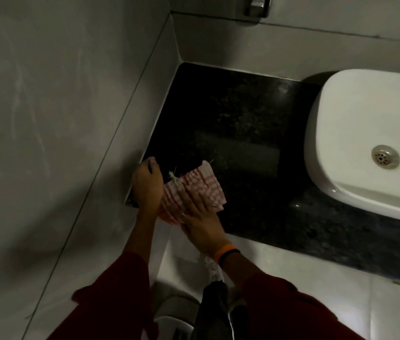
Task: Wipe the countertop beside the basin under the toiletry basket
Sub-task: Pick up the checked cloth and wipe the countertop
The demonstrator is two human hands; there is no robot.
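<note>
A dark speckled stone countertop [238, 114] runs from the left wall to a white basin [355, 133] on the right. At its front left corner lies a red-and-white checked cloth [201, 185], bunched and partly folded. My right hand [201, 217] lies flat on the cloth, fingers spread, pressing it onto the stone. My left hand [147, 185] curls over the cloth's left end by the wall and counter edge. No toiletry basket is in view.
Grey tiled walls close in the counter on the left [71, 119] and behind. The basin has a metal drain [385, 157]. A metal fixture [256, 6] sits on the back wall. Pale floor tiles [316, 278] lie below the counter front.
</note>
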